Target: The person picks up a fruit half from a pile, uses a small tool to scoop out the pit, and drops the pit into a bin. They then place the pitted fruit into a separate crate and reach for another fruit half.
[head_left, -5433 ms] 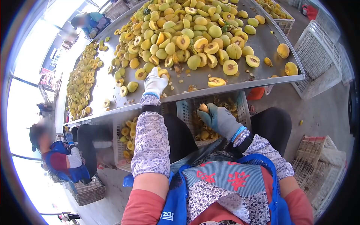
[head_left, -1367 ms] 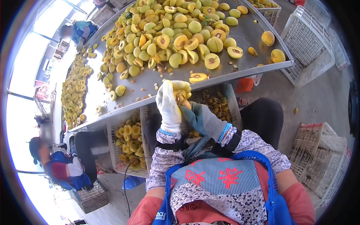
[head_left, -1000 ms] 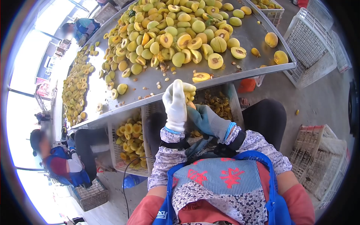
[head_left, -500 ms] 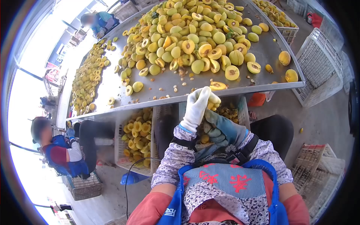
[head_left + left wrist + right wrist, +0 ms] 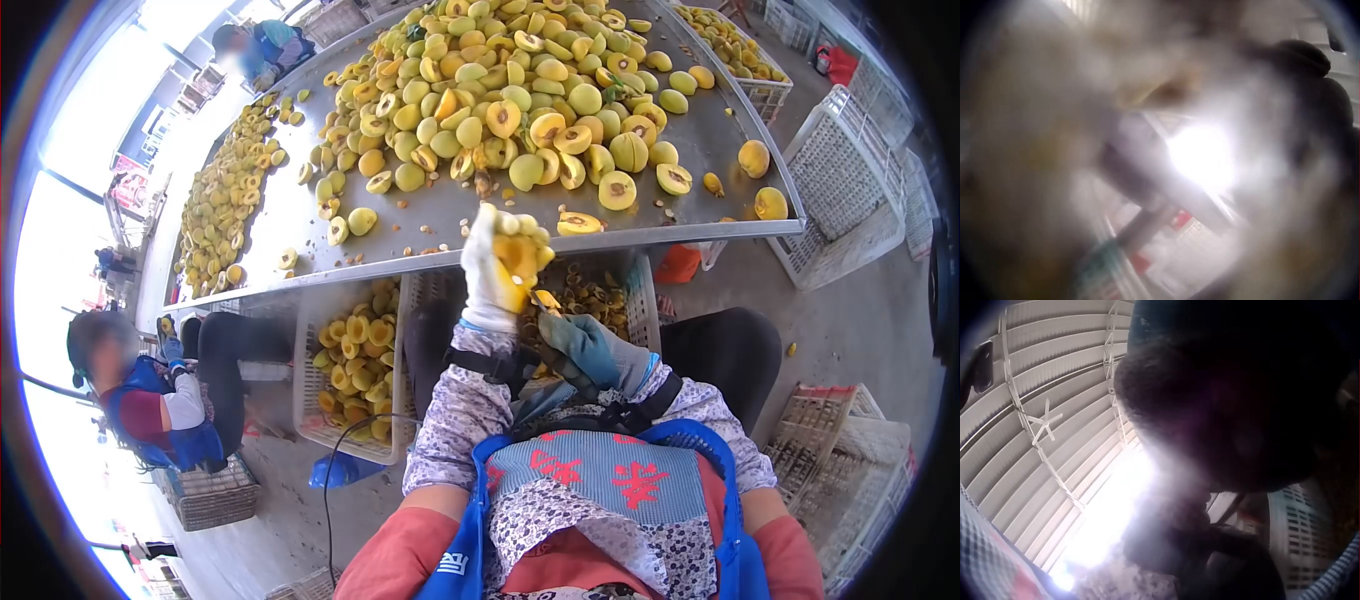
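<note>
My left hand (image 5: 490, 275), in a white glove, holds a yellow peach half (image 5: 519, 258) just off the table's near edge. The fruit's bright hollow side faces up to the head camera. Close below it, my right hand (image 5: 590, 348), in a grey-blue glove, grips a small tool (image 5: 544, 301) whose tip points at the fruit. Most of the tool is hidden in the fingers, so I cannot tell its kind. The left wrist view is blurred. In the right wrist view, a dark glove (image 5: 1210, 419) fills much of the picture.
A metal table (image 5: 400, 245) bears a large heap of peaches (image 5: 500, 85), many halved. Under its edge stand a crate (image 5: 305, 400) of yellow halves and another with brownish scraps (image 5: 590, 295). Stacked crates (image 5: 840, 175) stand right. Another person (image 5: 165, 400) sits left.
My left hand has come back from the table to meet the right hand over the lower crate. Since half a second ago, it has turned the peach half's hollow side up.
</note>
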The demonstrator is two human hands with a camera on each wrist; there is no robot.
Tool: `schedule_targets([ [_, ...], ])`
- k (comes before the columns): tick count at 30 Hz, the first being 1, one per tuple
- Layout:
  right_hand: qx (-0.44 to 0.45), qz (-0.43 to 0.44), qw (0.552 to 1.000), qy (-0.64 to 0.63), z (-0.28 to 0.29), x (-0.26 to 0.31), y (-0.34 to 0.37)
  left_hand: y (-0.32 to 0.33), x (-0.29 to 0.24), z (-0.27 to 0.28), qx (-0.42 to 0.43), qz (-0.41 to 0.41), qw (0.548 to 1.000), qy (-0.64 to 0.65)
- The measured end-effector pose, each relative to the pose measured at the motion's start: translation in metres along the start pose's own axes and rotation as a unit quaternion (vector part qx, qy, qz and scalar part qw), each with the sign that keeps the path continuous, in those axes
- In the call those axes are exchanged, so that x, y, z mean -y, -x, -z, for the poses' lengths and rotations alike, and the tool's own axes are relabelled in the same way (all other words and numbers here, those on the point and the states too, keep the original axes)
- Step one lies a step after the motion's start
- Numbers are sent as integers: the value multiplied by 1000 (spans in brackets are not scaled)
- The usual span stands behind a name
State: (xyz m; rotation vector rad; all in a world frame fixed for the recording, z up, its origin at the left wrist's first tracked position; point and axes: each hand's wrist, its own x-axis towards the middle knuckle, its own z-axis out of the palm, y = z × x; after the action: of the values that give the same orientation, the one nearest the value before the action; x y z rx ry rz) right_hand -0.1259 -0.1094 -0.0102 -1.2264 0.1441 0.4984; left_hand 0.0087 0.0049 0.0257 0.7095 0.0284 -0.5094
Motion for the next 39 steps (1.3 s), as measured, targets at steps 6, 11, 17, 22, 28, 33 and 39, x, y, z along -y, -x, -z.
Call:
schedule_targets([
  [6,-149,-96,806,565,23,-6,-3,48,-104,38,-195,-212,920,-266],
  [11,-241,-1,821,517,19,-2,-16,63,-176,110,-281,-173,449,-830],
  [17,-356,110,805,462,28,-9,-41,-71,-150,59,-114,-126,659,-732],
  [22,-335,97,819,456,23,1,-30,-164,-112,46,-106,49,537,-835],
  [28,-321,127,817,462,18,6,-27,-170,-108,57,-92,-12,575,-813],
  [33,-311,206,815,444,12,13,-21,-159,-101,56,-98,-54,604,-789],
  [39,-338,263,815,391,13,24,-17,-106,-115,31,-4,-28,806,-591],
])
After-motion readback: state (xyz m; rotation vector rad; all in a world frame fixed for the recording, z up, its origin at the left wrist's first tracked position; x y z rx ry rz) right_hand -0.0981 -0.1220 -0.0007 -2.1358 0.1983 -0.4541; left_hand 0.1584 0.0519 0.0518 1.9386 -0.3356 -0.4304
